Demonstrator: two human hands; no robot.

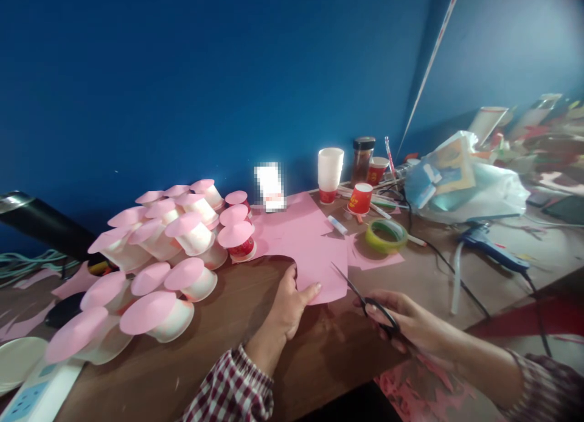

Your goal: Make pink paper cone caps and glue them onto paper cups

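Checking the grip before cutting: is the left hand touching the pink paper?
Touching. The head view shows the left hand pinching the pink paper's near edge, thumb lying on top.

The paper sheet is pink, and so are the round tops of the white cups heaped at the left. The scissors are black. The sleeve shows a red, white and dark check. The desk is brown wood, the wall deep blue. A tape roll is yellow-green, a small paper cup red, a glue gun blue.
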